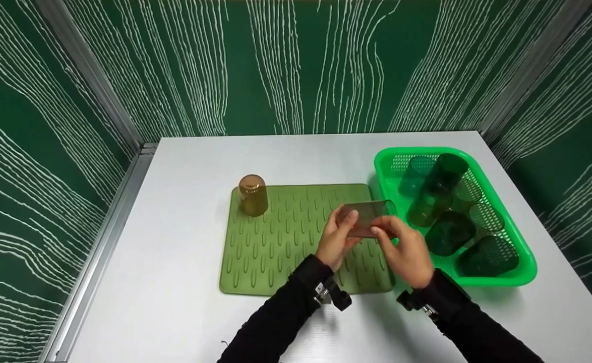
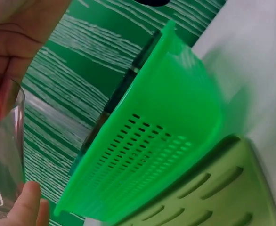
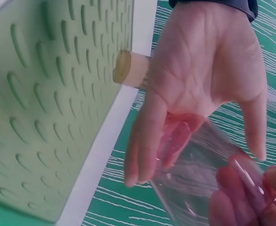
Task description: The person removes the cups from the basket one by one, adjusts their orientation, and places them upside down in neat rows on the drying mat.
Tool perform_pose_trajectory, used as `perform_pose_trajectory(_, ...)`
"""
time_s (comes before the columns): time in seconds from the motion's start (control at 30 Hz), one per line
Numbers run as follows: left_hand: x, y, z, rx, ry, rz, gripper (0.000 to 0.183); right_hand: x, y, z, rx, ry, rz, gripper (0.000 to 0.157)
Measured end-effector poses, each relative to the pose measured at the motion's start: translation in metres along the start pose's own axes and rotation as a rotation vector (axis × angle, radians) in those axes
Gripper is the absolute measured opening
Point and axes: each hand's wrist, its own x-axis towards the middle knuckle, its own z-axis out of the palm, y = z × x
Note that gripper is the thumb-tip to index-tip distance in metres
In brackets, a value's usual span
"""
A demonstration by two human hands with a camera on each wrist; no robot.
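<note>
Gripping tinted cup (image 1: 368,214), left hand (image 1: 336,237), right hand (image 1: 408,250), amber cup (image 1: 253,197) on mat (image 1: 288,247), basket (image 1: 524,259) beside

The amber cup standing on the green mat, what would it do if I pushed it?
The amber cup would probably tip if pushed near its top, being taller than wide. Its smooth, shiny side may feel slippery. The green mat has raised ridges that might catch its bottom edge.
</note>
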Motion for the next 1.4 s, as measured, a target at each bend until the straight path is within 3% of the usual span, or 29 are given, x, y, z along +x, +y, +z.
perform_pose_trajectory(0.2,0.003,0.000,-0.004,-0.020,0.017,-0.035,0.060,-0.006,0.005,0.010,0.049,-0.013,-0.013,0.015)
perform_pose_trajectory(0.67,0.008,0.010,-0.025,0.178,0.010,-0.023,0.064,-0.008,0.009,0.020,0.097,-0.123,0.128,0.011)
perform_pose_trajectory(1.1,0.021,0.036,-0.031,0.488,-0.039,0.119,0.067,-0.008,0.013,0.020,0.062,-0.170,0.235,0.008)
perform_pose_trajectory(1.13,0.040,0.020,-0.045,0.532,-0.044,0.155,0.071,-0.009,0.013,0.020,0.062,-0.188,0.243,0.009)
perform_pose_trajectory(1.33,0.048,0.046,-0.049,0.734,-0.084,0.269,0.073,-0.019,0.020,0.019,0.050,-0.342,0.298,0.036)
perform_pose_trajectory(1.37,0.031,0.070,-0.036,0.762,-0.090,0.269,0.070,-0.021,0.021,0.020,0.032,-0.362,0.297,0.040)
perform_pose_trajectory(1.4,0.030,0.078,-0.033,0.805,-0.090,0.280,0.070,-0.023,0.023,0.020,0.008,-0.379,0.287,0.043)
